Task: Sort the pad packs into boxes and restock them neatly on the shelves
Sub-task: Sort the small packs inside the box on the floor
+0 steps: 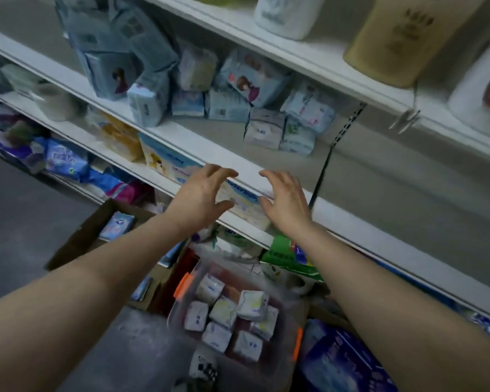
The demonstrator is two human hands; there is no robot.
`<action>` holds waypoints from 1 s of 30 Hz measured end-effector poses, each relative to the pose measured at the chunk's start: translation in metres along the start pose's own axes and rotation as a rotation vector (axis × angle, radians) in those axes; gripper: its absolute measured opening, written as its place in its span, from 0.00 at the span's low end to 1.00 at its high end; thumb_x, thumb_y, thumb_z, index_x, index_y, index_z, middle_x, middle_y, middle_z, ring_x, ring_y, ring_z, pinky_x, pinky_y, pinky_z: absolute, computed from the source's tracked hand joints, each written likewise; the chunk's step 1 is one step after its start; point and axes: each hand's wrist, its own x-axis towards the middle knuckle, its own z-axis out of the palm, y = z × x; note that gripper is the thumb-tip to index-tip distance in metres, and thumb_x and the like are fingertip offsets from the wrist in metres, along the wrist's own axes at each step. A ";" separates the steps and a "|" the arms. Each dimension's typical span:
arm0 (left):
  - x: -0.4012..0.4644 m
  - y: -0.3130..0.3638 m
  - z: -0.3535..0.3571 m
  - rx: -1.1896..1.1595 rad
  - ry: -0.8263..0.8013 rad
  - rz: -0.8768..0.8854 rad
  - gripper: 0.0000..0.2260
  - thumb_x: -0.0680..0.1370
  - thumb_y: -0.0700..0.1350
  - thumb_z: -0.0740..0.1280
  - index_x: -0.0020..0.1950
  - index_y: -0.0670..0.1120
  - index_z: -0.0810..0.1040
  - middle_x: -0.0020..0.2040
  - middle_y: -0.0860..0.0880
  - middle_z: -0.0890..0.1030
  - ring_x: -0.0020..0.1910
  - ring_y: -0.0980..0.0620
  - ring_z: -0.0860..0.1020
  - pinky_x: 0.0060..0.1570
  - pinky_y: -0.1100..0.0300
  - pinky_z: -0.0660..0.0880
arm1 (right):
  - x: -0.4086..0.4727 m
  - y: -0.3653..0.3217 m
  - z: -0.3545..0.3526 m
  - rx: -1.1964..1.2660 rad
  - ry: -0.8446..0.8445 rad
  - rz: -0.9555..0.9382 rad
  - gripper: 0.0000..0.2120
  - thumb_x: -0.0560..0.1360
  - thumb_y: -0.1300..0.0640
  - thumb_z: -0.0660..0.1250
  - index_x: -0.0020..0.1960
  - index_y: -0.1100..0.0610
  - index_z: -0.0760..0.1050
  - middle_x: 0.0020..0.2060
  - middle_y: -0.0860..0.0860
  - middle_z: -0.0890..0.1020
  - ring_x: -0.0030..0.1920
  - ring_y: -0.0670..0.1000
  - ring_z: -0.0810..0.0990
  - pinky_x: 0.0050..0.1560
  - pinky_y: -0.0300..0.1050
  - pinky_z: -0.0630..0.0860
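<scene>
My left hand (pixel 203 190) and right hand (pixel 286 199) reach, fingers spread, toward the shelf's front edge (pixel 246 172); below sits a clear bin (pixel 289 360) of pad packs (pixel 224 311).

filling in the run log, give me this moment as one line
left hand: open, reaching to shelf edge | right hand: open, alongside | nothing held | clear bin of pad packs below
</scene>
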 end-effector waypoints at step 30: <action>0.240 -0.050 0.069 0.073 0.082 0.136 0.30 0.66 0.55 0.77 0.63 0.48 0.71 0.64 0.43 0.72 0.60 0.39 0.68 0.59 0.51 0.65 | 0.186 0.106 -0.029 -0.162 0.528 0.415 0.43 0.59 0.36 0.78 0.68 0.53 0.68 0.66 0.56 0.65 0.67 0.58 0.63 0.62 0.48 0.62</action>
